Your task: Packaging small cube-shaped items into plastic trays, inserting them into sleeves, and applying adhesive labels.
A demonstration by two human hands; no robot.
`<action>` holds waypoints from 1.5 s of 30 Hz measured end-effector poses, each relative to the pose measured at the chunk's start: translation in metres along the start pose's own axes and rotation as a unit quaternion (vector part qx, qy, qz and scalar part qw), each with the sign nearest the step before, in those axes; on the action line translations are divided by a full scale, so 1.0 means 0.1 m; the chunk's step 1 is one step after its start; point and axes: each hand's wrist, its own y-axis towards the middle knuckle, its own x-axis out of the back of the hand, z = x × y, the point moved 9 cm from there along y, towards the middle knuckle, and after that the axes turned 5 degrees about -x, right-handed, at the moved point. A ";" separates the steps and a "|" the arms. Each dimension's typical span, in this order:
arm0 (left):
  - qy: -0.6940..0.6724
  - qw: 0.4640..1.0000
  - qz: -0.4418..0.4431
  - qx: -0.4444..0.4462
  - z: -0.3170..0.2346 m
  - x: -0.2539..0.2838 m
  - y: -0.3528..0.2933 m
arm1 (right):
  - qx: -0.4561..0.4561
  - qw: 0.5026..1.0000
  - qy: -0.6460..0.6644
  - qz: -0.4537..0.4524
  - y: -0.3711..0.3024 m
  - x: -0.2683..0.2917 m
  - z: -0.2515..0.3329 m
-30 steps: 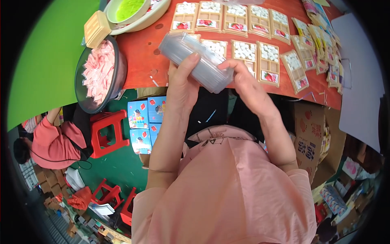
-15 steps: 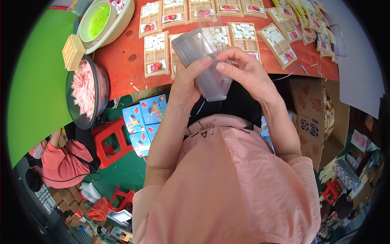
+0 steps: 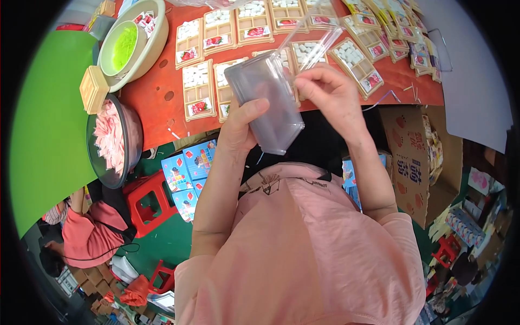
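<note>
My left hand is wrapped round a stack of nested clear plastic covers, its thumb lying over the top. The stack is tilted above the table's near edge. A single clear cover slants up and to the right, partly apart from the stack. At its lower end, my right hand pinches it between thumb and fingers. Beyond my hands stand rows of tan divided trays holding white cubes and small red-and-white packets. Through the clear plastic, some of these trays show faintly.
A cream basin with a bowl of green pieces stands at the far left. Nearer is a dark bowl of pink packets beside stacked tan trays. Yellow packs crowd the right; a cardboard box sits below.
My right hand has drawn one clear cover up and away from the stack. My left hand still holds the stack, which sits slightly lower. The whole view has shifted a little.
</note>
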 end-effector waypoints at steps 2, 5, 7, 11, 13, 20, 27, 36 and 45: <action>-0.005 1.000 -0.003 -0.009 -0.11 0.07 -0.06 | 0.002 1.000 0.029 -0.009 0.09 0.02 0.04; 0.041 0.994 -0.082 -0.051 -0.43 0.36 -0.16 | 0.018 0.999 -0.004 -0.042 0.15 0.00 0.10; 0.043 0.984 -0.156 -0.080 -0.80 0.59 -0.21 | 0.026 0.996 -0.016 -0.079 0.16 0.18 0.04; 0.342 0.885 -0.269 -0.163 -1.82 1.15 -0.54 | -0.034 0.998 0.011 -0.054 0.11 0.21 -0.09; 0.423 0.840 -0.293 -0.173 -2.06 1.42 -0.60 | -0.051 0.997 0.026 -0.044 0.12 0.12 -0.09; 0.843 0.369 -0.387 -0.051 -1.94 1.59 -0.61 | -0.033 0.989 0.136 0.056 0.12 -0.51 0.03; 0.411 0.857 -0.206 -0.232 -1.15 0.66 -0.42 | -0.098 0.968 0.205 0.106 0.11 -0.73 -0.12; 0.023 0.994 -0.041 -0.102 -0.23 0.12 0.10 | -0.071 0.987 0.115 0.087 -0.03 -0.70 -0.16; 0.043 0.998 0.027 -0.030 0.15 -0.21 0.12 | -0.169 0.917 0.286 0.221 -0.20 -0.67 -0.21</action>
